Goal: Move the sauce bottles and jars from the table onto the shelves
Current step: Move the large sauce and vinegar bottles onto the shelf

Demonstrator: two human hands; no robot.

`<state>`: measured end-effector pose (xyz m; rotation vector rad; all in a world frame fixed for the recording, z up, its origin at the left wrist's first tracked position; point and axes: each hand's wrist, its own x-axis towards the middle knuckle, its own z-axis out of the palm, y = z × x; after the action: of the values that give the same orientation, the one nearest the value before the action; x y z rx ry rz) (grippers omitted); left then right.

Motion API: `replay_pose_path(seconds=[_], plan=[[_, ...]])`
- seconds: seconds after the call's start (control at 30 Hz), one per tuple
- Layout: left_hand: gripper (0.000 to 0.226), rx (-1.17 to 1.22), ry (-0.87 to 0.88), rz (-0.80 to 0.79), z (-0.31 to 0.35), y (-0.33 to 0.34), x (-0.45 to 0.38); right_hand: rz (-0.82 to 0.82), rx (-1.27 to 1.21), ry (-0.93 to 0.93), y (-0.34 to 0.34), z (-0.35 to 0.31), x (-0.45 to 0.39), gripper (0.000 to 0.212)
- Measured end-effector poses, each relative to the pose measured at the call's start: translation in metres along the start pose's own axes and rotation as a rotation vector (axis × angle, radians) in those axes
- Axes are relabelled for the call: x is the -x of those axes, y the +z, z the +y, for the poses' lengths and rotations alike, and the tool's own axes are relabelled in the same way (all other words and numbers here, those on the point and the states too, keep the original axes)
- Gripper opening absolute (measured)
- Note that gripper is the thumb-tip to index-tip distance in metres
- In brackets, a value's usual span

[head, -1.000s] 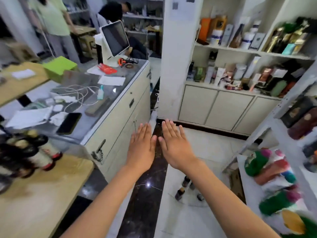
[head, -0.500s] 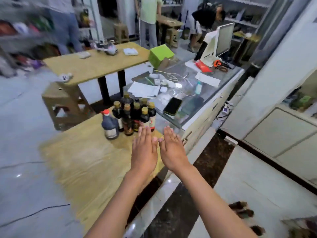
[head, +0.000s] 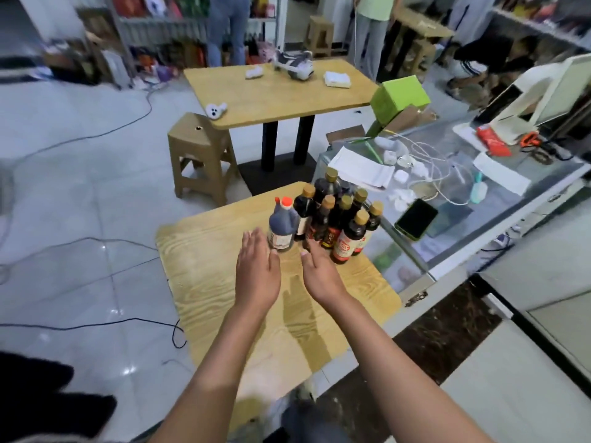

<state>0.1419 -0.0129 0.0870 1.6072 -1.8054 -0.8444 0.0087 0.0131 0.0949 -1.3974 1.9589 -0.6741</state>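
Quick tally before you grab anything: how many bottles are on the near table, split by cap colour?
Gold caps: 7, the clearest one in front
Red-and-white cap: 1, the jug on the left
Dark cap: 1, partly hidden at the back, uncertain
Total: 9 bottles, all upright in one cluster on the table; more may be hidden behind.

wood-grain table [head: 224, 282], glossy dark bottles [head: 329, 215]
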Motion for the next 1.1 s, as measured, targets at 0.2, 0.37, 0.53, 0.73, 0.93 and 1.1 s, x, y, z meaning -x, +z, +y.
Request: replay_pose_path(seconds=[0.2,0.37,0.53,0.73,0.93,1.1], plan=[[0.056,-0.052,-0.086,0.040,-0.009,0.010,-0.046,-0.004,-0.154,0.064,0.005,-0.001,-0.093,0.046],[0.056,-0.199,-0.136,-0.011,-0.017,0.015,-0.086,-0.005,-0.198,0.135,0.011,0.010,-0.161,0.039],[0.057,-0.180,-0.218,-0.047,-0.018,0.021,-0.109,-0.075,-0.227,0.183,0.025,0.025,-0.192,0.024],[0.054,-0.127,-0.244,-0.047,-0.020,0.030,-0.116,-0.121,-0.290,0.161,0.040,0.038,-0.202,0.020],[0.043,-0.101,-0.171,0.010,0.000,0.036,-0.125,-0.128,-0.349,0.172,0.036,0.049,-0.176,0.036],[0.034,0.004,0.032,-0.041,0.050,0.057,-0.143,-0.105,-0.367,0.116,0.024,0.075,-0.147,0.035]])
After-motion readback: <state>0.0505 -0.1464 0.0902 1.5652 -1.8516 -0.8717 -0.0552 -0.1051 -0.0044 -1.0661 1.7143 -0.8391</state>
